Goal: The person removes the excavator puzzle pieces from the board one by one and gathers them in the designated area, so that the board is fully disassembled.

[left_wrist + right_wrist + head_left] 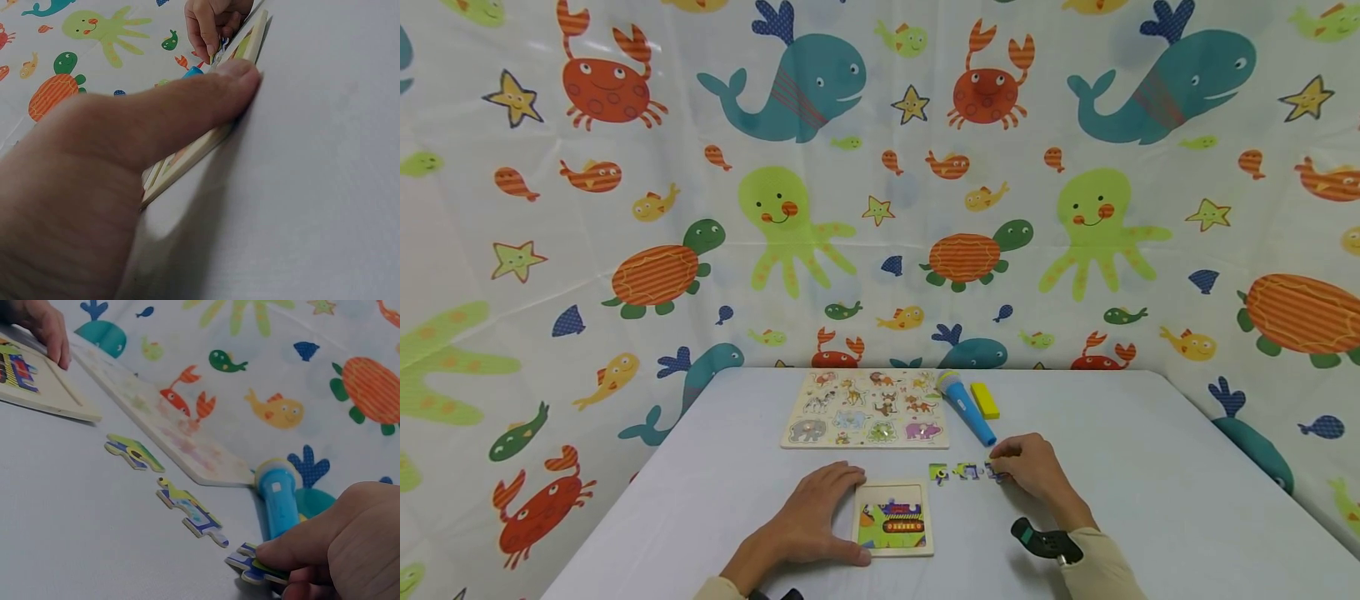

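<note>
My left hand (820,517) holds the left side of a small wooden jigsaw tray (892,490), thumb at its near corner and fingers at its far corner. Joined pieces showing a tracked vehicle (901,527) fill the tray's lower part; its upper part shows bare wood. My right hand (1033,471) pinches a jigsaw piece (250,565) between thumb and fingers at the right end of a row. Two more pieces lie in that row: one with a green edge (133,452), and a middle one (192,511). The held piece is partly hidden by my fingers.
Behind the row lies a large wooden animal puzzle board (865,408). A blue toy microphone (972,410) leans by its right side, with a yellow block (985,401) beside it. A sea-animal curtain (880,250) hangs behind the white table (1180,500).
</note>
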`<state>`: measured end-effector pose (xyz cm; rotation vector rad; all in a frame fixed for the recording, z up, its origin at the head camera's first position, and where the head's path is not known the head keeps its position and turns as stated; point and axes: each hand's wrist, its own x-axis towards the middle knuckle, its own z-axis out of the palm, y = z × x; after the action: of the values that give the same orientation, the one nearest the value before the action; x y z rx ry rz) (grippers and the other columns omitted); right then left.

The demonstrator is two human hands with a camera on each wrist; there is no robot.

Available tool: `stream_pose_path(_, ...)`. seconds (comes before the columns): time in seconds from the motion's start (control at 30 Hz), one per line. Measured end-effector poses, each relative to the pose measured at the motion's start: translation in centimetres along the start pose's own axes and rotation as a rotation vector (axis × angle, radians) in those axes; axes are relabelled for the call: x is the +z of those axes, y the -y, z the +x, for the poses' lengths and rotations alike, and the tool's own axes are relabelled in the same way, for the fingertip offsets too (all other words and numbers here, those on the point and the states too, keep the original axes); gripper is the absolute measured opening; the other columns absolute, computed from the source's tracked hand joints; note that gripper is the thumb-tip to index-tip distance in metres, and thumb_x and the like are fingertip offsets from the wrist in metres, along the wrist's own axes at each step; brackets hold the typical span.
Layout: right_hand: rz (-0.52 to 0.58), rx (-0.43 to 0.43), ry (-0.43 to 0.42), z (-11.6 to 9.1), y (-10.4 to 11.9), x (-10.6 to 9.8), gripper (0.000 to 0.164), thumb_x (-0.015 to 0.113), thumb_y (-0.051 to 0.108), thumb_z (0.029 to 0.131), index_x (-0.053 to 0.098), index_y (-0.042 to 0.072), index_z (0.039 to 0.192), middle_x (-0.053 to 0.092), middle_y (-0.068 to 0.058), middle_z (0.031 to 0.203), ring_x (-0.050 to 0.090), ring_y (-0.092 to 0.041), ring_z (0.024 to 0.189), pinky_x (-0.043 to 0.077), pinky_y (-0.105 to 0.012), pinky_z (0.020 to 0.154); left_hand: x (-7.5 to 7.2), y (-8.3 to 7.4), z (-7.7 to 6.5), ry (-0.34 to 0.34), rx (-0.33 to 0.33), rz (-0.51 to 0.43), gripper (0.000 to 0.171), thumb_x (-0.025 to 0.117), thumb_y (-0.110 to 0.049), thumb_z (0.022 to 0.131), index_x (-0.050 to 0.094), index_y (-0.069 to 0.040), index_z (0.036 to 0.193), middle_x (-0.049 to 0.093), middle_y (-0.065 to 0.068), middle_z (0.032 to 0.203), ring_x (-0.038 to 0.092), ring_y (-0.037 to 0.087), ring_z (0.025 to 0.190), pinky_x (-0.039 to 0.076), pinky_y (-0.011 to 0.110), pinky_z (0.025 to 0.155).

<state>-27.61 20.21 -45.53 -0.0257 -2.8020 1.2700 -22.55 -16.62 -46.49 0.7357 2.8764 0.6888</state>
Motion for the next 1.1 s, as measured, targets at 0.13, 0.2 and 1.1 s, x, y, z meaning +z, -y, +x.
stream_pose_path(0.13, -0.013, 0.003, -0.015, -0.04, 0.03, 0.13, 0.008, 0.075, 0.008, 0.088, 0.077, 0.005, 0.095, 0.067, -0.004, 0.087, 0.055, -0.021, 0.079, 0.052, -0.028, 0.065, 0.06, 0.08, 0.06, -0.001, 0.003, -0.001, 0.106, 0.07, -0.084, 0.065, 0.05, -0.02, 0.148, 0.046, 0.0, 0.154, 0.032, 0.032, 0.148, 0.024, 0.063, 0.121)
stream_pose_path(0.2, -0.018, 0.009, -0.022, -0.04, 0.04, 0.2, 0.008, 0.075, 0.009, 0.088, 0.077, 0.005, 0.095, 0.067, -0.004, 0.087, 0.055, -0.021, 0.079, 0.052, -0.028, 0.065, 0.08, 0.1, 0.1, -0.001, -0.001, -0.001, 0.107, 0.069, -0.085, 0.064, 0.05, -0.021, 0.148, 0.046, 0.0, 0.154, 0.032, 0.031, 0.148, 0.024, 0.062, 0.121)
stream_pose_path(1.1, -0.053, 0.011, -0.047, 0.01, -0.22, 0.44, 0.005, 0.077, 0.007, 0.086, 0.077, 0.006, 0.091, 0.066, -0.004, 0.084, 0.055, -0.021, 0.078, 0.053, -0.029, 0.064, 0.04, 0.12, 0.11, 0.004, -0.001, 0.009, 0.107, 0.069, -0.085, 0.064, 0.05, -0.021, 0.148, 0.046, 0.0, 0.154, 0.033, 0.031, 0.148, 0.024, 0.062, 0.121)
